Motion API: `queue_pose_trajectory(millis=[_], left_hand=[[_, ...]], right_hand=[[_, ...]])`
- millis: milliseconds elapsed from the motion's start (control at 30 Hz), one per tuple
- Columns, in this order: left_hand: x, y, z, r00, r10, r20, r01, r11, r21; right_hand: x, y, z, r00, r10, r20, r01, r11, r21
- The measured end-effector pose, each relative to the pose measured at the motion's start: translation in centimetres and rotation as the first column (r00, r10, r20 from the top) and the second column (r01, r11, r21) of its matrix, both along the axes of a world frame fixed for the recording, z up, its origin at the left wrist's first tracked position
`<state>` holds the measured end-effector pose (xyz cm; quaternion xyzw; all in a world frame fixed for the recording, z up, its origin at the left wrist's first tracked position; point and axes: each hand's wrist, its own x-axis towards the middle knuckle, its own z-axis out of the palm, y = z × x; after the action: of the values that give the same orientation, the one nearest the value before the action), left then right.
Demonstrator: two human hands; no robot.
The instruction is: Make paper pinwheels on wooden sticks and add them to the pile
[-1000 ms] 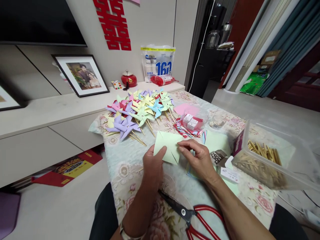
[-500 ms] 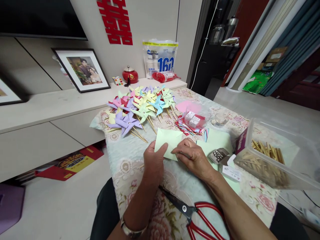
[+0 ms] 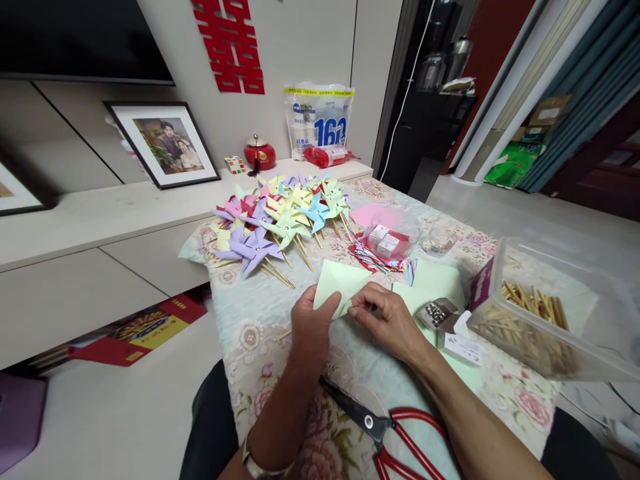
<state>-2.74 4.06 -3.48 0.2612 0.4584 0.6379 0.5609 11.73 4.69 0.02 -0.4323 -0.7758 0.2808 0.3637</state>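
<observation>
A pale green sheet of paper [image 3: 336, 280] is held up above the table between both hands. My left hand [image 3: 313, 320] is closed on its left side, thumb across the front face. At the lower right edge, the fingers of my right hand [image 3: 383, 313] pinch the paper, and that part bends inward. Below the hands lie scissors [image 3: 369, 421] with red handles, blades pointing up and left. Beside my right wrist stands an opened small box [image 3: 440, 317] holding shiny metal pieces, on top of more green paper [image 3: 437, 277].
Finished paper pinwheels [image 3: 285, 223] on sticks are heaped at the table's far left. A clear plastic bin [image 3: 540, 353] of short wooden sticks stands at right. Colourful paper strips [image 3: 380, 260] and a small clear bag [image 3: 387, 240] lie beyond my right hand.
The green paper has turned and its right side now curls in, where before it lay flatter. My right fingers have shifted slightly along with that edge.
</observation>
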Motion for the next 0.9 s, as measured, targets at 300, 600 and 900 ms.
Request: queue_pose_trajectory(millis=[300, 600, 900], left_hand=[[0.36, -0.26, -0.05, 0.998, -0.031, -0.047, 0.03, 0.999, -0.029], [0.51, -0.28, 0.0, 0.994, -0.052, -0.092, 0.049, 0.998, -0.036], [0.7, -0.38, 0.57, 0.99, -0.04, -0.138, 0.032, 0.998, -0.059]], right_hand=[[-0.1, 0.17, -0.39, 0.993, -0.116, -0.003, 0.115, 0.988, -0.102], [-0.09, 0.21, -0.47, 0.985, -0.17, 0.004, 0.168, 0.971, -0.172], [-0.06, 0.22, -0.42, 0.983, -0.181, 0.015, 0.181, 0.965, -0.187]])
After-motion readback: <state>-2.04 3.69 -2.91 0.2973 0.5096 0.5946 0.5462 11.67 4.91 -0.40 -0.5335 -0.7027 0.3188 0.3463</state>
